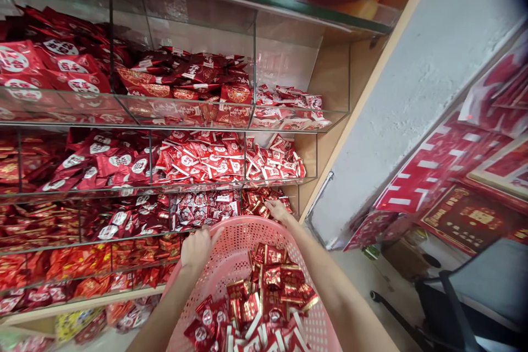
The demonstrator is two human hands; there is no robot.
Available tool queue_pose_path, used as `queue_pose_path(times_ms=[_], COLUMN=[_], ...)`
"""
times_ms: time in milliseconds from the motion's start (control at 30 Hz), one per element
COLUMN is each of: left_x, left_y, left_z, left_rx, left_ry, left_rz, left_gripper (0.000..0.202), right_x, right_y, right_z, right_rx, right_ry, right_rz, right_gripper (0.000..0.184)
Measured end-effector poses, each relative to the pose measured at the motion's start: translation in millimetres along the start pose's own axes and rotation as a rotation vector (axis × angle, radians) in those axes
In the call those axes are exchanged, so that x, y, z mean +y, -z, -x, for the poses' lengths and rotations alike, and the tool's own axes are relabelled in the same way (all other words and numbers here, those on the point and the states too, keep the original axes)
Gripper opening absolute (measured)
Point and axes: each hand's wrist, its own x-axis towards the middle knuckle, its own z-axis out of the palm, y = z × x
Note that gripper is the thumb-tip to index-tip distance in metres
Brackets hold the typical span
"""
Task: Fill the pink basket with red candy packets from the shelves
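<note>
A pink perforated plastic basket (235, 236) is tilted against the shelf front. Inside it lie shiny red-and-gold wrapped candies (274, 275), with dark red packets and white-edged red packets lower down. My left hand (196, 248) is closed around the basket's left rim. Past the right rim, my right hand (278, 211) reaches into a shelf compartment of red-and-gold wrapped candies (256, 201). Its fingers look stretched out over those candies, though the tips are partly hidden and I see nothing plainly held.
Tiered glass shelves (198, 129) with dividers hold many red candy packets on the left. To the right stand a grey wall (383, 99), hanging red packaging (424, 165) and a black chair (449, 297). Bagged sweets (130, 313) lie below the bottom shelf.
</note>
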Motion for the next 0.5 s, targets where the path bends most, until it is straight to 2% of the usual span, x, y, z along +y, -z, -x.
queue_pose_path(times_ms=[167,300,400,500], left_x=[0,1,1,1], left_y=[1.2,1.3,2.1,2.3], left_z=[0,0,-1,-1], left_rx=[-0.011,0.007,0.012,-0.001], left_ry=[0.001,-0.002,-0.004,-0.009], left_rz=[0.007,-0.008,-0.013,-0.012], left_gripper=[0.067,0.064,0.065,0.066], right_x=[-9,-20,-32,-43], right_y=[-6,-4,12,36], right_z=[1,5,22,58], right_rx=[-0.001,0.053,0.13,0.169], right_ry=[-0.021,-0.014,0.021,0.058], right_rz=[-0.011,-0.078,-0.157,-0.225], right_gripper=[0.035,0.032,0.033,0.034])
